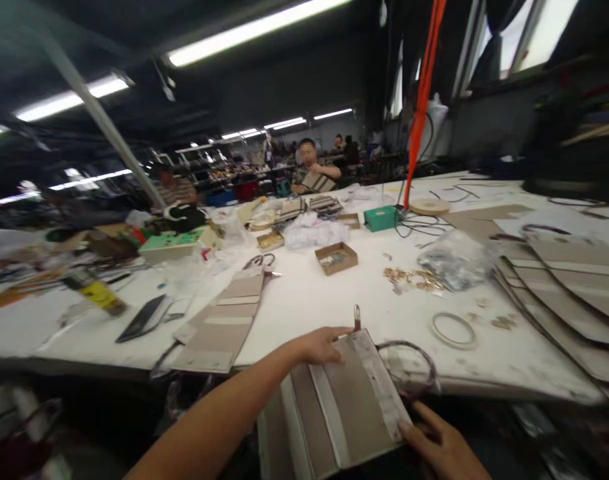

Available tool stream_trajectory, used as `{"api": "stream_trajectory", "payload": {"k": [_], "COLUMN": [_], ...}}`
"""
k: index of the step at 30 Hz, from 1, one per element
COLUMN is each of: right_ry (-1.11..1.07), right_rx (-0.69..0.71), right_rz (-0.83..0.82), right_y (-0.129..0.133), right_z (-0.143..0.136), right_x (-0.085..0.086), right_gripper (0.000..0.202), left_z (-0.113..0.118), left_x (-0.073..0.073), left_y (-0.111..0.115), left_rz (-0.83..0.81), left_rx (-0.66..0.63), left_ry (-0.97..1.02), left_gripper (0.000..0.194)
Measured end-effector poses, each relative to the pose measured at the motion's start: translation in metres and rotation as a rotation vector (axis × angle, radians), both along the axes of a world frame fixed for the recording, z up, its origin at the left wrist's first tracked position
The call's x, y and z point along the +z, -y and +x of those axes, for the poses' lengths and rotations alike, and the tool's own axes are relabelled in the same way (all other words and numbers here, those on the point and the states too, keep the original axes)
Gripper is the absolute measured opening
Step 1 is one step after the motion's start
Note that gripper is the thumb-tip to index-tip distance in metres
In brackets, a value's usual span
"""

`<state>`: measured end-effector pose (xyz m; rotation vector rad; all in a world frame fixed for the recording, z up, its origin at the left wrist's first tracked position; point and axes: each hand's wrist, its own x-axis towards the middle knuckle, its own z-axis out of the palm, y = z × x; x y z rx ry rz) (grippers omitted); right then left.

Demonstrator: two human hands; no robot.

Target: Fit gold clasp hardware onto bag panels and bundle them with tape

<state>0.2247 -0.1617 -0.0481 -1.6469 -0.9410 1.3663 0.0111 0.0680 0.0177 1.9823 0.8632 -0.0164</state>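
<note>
A beige fabric bag panel with pale strips is tilted over the table's front edge. My left hand pinches its upper left corner, close to a small brown tab with a metal end. At the panel's lower right corner, my right hand grips the edge between thumb and fingers. A dark corded handle loops out from the panel's right side, above my right hand. Another beige panel with a similar handle lies to the left on the table.
On the white table are a cardboard box of small parts, gold hardware, a tape roll, a phone, and a green box. Stacked panels lie right. A person sits across, holding a striped piece.
</note>
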Motion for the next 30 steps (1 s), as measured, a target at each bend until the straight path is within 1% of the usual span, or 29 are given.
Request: {"api": "stream_trajectory", "payload": {"k": [1, 2, 3, 5, 7, 9, 11, 13, 15, 16, 17, 19, 20, 22, 24, 26, 27, 28, 30], "right_ry": [-0.017, -0.025, -0.026, -0.021, -0.041, -0.105, -0.172, -0.205, -0.178, -0.137, -0.067, 0.183, 0.347, 0.669, 0.870, 0.970, 1.018, 1.072, 1.171], "right_rx": [-0.004, -0.005, 0.005, 0.039, 0.078, 0.083, 0.061, 0.042, 0.045, 0.068, 0.104, 0.161, 0.158, 0.084, 0.027, 0.064, 0.103, 0.142, 0.197], "right_rz": [-0.021, -0.028, -0.027, -0.012, -0.023, -0.049, -0.085, -0.110, -0.132, -0.139, -0.137, -0.107, -0.082, 0.014, 0.198, 0.393, 0.438, 0.442, 0.391], "right_y": [-0.002, -0.002, -0.001, 0.004, 0.010, 0.016, 0.020, 0.020, 0.020, 0.019, 0.019, 0.018, 0.016, 0.009, -0.007, -0.032, -0.045, -0.058, -0.078], "right_z": [0.004, 0.007, 0.008, 0.007, 0.002, -0.005, -0.011, -0.015, -0.013, -0.009, -0.004, 0.011, 0.020, 0.036, 0.045, 0.046, 0.045, 0.043, 0.040], "right_x": [-0.007, -0.011, -0.012, -0.006, 0.006, 0.014, 0.016, 0.011, 0.005, 0.003, 0.002, 0.006, 0.011, 0.022, 0.032, 0.037, 0.037, 0.035, 0.028], "right_gripper": [0.093, 0.088, 0.081, 0.070, 0.066, 0.065, 0.068, 0.071, 0.071, 0.070, 0.068, 0.060, 0.054, 0.043, 0.035, 0.033, 0.034, 0.035, 0.035], "left_z": [0.011, 0.019, 0.026, 0.034, 0.038, 0.040, 0.040, 0.039, 0.037, 0.036, 0.035, 0.034, 0.034, 0.036, 0.040, 0.045, 0.048, 0.051, 0.057], "left_x": [-0.003, -0.005, -0.007, -0.008, -0.010, -0.013, -0.016, -0.020, -0.026, -0.030, -0.034, -0.045, -0.050, -0.060, -0.067, -0.070, -0.070, -0.070, -0.068], "left_y": [-0.005, -0.009, -0.011, -0.011, -0.007, 0.002, 0.014, 0.029, 0.046, 0.054, 0.061, 0.074, 0.079, 0.087, 0.093, 0.097, 0.098, 0.099, 0.100], "left_rz": [0.010, 0.025, 0.052, 0.116, 0.181, 0.241, 0.308, 0.452, 0.657, 0.752, 0.823, 0.890, 0.910, 0.937, 0.942, 0.928, 0.915, 0.901, 0.872], "left_rx": [-0.034, -0.056, -0.066, -0.044, 0.002, 0.047, 0.087, 0.119, 0.107, 0.081, 0.048, -0.003, -0.011, 0.001, 0.022, 0.036, 0.040, 0.043, 0.051], "left_ry": [-0.027, -0.075, -0.123, -0.195, -0.214, -0.209, -0.191, -0.149, -0.097, -0.074, -0.057, -0.047, -0.048, -0.057, -0.068, -0.079, -0.083, -0.086, -0.087], "left_gripper": [0.090, 0.087, 0.086, 0.086, 0.087, 0.082, 0.074, 0.060, 0.040, 0.030, 0.025, 0.028, 0.032, 0.039, 0.045, 0.048, 0.050, 0.052, 0.056]}}
